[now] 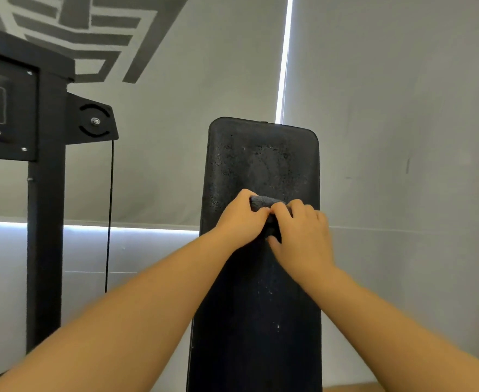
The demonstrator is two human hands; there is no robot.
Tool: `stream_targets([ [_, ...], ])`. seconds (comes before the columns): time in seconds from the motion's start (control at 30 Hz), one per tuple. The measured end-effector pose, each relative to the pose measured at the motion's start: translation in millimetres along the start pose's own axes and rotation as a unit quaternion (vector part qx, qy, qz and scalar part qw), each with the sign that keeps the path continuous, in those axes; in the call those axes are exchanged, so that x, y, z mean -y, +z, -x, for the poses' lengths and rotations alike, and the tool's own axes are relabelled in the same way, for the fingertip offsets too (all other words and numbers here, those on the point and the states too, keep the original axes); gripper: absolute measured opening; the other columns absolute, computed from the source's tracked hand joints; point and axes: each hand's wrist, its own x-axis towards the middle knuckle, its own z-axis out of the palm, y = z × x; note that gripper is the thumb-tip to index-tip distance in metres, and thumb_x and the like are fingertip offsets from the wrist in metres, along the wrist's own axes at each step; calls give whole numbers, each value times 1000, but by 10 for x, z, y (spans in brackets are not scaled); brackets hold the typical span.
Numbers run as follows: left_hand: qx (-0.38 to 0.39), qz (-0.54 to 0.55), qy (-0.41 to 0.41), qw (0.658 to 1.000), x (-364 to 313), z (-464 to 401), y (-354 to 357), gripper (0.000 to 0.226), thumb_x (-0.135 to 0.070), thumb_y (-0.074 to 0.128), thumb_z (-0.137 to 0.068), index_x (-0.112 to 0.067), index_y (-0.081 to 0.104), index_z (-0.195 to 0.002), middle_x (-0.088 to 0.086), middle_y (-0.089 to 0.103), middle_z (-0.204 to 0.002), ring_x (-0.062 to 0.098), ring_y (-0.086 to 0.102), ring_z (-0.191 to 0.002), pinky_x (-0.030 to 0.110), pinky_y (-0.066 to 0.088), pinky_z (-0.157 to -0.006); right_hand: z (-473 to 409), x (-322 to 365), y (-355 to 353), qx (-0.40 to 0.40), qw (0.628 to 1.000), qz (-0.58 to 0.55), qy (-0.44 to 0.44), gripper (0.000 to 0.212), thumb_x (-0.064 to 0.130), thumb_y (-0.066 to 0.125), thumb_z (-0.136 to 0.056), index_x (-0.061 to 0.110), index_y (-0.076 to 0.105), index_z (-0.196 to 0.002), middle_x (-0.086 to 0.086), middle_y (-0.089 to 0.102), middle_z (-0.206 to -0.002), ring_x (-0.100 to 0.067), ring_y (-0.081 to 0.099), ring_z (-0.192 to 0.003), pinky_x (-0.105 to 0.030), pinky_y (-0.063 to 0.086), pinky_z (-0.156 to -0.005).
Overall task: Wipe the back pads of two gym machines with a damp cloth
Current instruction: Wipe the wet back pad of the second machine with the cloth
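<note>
against the pebbled black back pad [261,292], left hand [239,222] and right hand [303,236], each grip closed around a nubby dark cloth [262,202]

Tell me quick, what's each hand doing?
Left hand: closed on the dark bunched cloth.
Right hand: closed on the same cloth, against the tall black back pad.

I see 1 black back pad [261,292], upright, slightly tilted, surface worn and speckled. Pressed directly against it mid-height: 1 dark cloth [263,201], bunched, mostly hidden under 2 hands.
</note>
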Motion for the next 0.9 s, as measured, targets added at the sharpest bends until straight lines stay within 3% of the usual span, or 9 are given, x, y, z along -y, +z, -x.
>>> stream_targets([
  [0.1,-16,7,26,1000,81,-174,-14,27,-26,52,-96,-20,45,-122,-3,56,-112,7,51,-87,22,41,-70,-220,-46,175,-53,998,33,-31,35,8,81,-57,9,63,-87,-11,58,-76,-29,54,-60,-38,44,-57],
  [0.2,-48,-127,75,988,251,-341,-116,52,-24,41,-98,-17,25,-148,2,36,-147,18,38,-129,34,33,-107,-450,-142,346,-87,995,43,-22,27,1,74,-62,6,62,-86,-12,58,-78,-31,53,-60,-37,44,-58],
  [0.3,-69,-411,160,895,535,-531,-180,65,-35,29,-100,-13,-2,-152,5,-5,-160,20,-5,-146,34,-5,-118,-718,-222,441,-101,994,1,27,24,0,72,-66,4,60,-87,-16,61,-94,-34,55,-65,-38,43,-60],
  [0.37,-67,-490,198,846,740,-650,-117,70,-51,15,-97,-16,-13,-150,7,-18,-158,21,-20,-144,38,-15,-116,-920,-240,468,-117,992,-35,42,22,0,69,-72,2,59,-91,-17,60,-105,-35,57,-74,-38,42,-65],
  [0.43,-77,-498,221,835,879,-743,-4,75,-60,10,-89,-18,-5,-150,10,-10,-159,24,-17,-144,44,-12,-115,-1129,-218,472,-125,990,-59,28,18,1,64,-77,3,59,-95,-15,59,-106,-34,57,-80,-37,39,-69],
  [0.5,-99,-483,234,838,963,-797,81,78,-63,22,-89,-16,18,-151,13,10,-158,27,2,-146,49,3,-115,-1349,-157,461,-130,989,-70,0,16,2,59,-82,5,59,-98,-11,60,-102,-30,56,-82,-35,35,-72],
  [0.57,-126,-469,256,836,1017,-828,136,78,-63,31,-89,-14,28,-149,14,19,-157,29,10,-146,50,10,-115,-1551,-78,452,-130,989,-76,-12,18,3,55,-85,8,58,-102,-9,60,-101,-28,55,-87,-34,34,-76],
  [0.8,-142,-468,264,831,1031,-832,156,78,-62,36,-89,-13,29,-149,14,18,-157,30,12,-146,50,13,-115,-2080,160,548,-149,982,-104,-43,32,-1,48,-87,7,59,-117,-12,63,-113,-34,55,-101,-38,36,-85],
  [0.9,-156,-474,269,824,1059,-835,155,78,-61,36,-89,-13,29,-149,14,18,-157,30,11,-146,50,14,-115,-2219,177,647,-146,978,-131,-73,39,-9,51,-83,3,62,-118,-18,56,-130,-41,50,-120,-49,39,-97],
])
